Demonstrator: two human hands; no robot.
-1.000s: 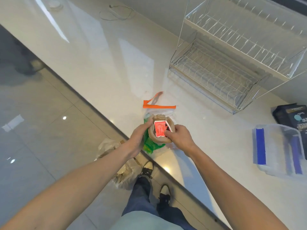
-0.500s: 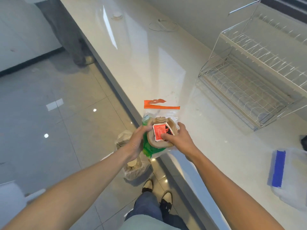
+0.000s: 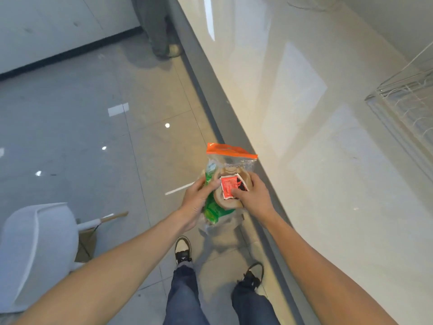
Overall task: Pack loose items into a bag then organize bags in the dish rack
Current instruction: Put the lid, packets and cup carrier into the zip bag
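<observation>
both hands hold one clear zip bag (image 3: pixel 230 184) in the air, out past the edge of the pale counter (image 3: pixel 328 160) and over the grey tiled floor (image 3: pixel 70 137), a little below frame centre. the bag's orange closure strip (image 3: pixel 230 151) sits at its 12 o'clock end and looks pressed flat, though whether it is fully sealed cannot be told.

the left hand (image 3: pixel 196 205) wraps the bag's 9 o'clock side: fingers curled partway closed around the plastic, thumb lying across the front and touching the green packet (image 3: pixel 210 207) inside. the right hand (image 3: pixel 255 198) grips the 3 o'clock side in a similar half-closed curl, its thumb pressed onto the front of the bag right over the red sachet (image 3: pixel 228 187). neither hand is spread wide; both are clamped on the same bag.

through the plastic a round tan object (image 3: pixel 234 200) shows, with the red sachet lying on its face and the green packet running along its 9 o'clock side.

the counter edge runs from 12 o'clock down toward 5 o'clock. the wire dish rack (image 3: pixel 407 109) stands on the counter at 3 o'clock, well apart from the bag and cut off by the frame edge. a white chair (image 3: pixel 37 249) sits on the floor at 8 o'clock. the person's two dark shoes (image 3: pixel 184 248) stand at 6 o'clock, below the bag. another person's trouser legs (image 3: pixel 155 26) stand by the counter near 11 o'clock.
</observation>
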